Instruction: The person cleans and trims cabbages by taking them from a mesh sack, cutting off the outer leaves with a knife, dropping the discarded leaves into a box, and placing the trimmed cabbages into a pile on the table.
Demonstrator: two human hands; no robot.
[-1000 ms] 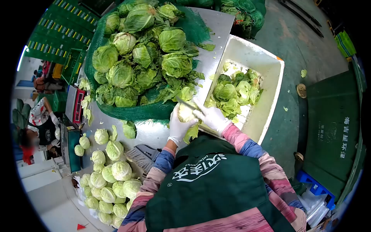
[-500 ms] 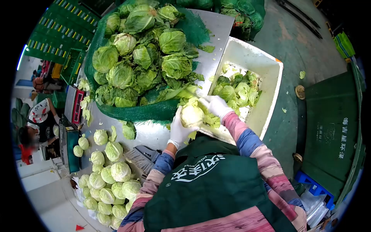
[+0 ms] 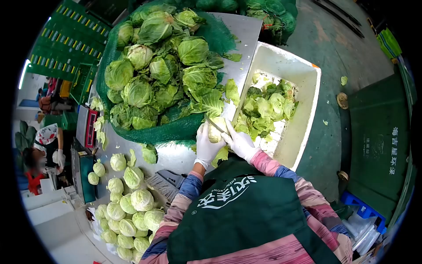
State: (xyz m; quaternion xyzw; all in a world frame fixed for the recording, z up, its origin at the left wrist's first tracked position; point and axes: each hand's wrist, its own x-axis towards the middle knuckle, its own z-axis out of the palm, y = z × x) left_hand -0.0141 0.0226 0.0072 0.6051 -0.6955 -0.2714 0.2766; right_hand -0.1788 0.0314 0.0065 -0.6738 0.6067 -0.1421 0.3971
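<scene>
Both my hands wear white gloves. My left hand [image 3: 206, 147] is closed around the left side of a pale, trimmed cabbage [image 3: 215, 133], held in front of my apron. Against the top of that cabbage lies the blade of a knife [image 3: 212, 123]. My right hand [image 3: 241, 143] grips the knife at its lower right end; the handle is hidden in the glove. Just beyond, a pile of leafy, untrimmed cabbages [image 3: 140, 92] rests on a green mesh sack [image 3: 176, 128]. Loose outer leaves [image 3: 210, 100] hang at its near right edge.
A white foam box [image 3: 307, 110] with cut leaves stands to the right. Several trimmed cabbages [image 3: 127, 228] are heaped at lower left, near a brush [image 3: 162, 182] and a scale [image 3: 90, 127]. A green bin [image 3: 378, 141] stands far right. Another person [image 3: 48, 147] is at left.
My right hand has moved left and down to the cabbage, bringing the knife blade against its top. My left hand keeps its hold. The leaves beside the pile have shifted.
</scene>
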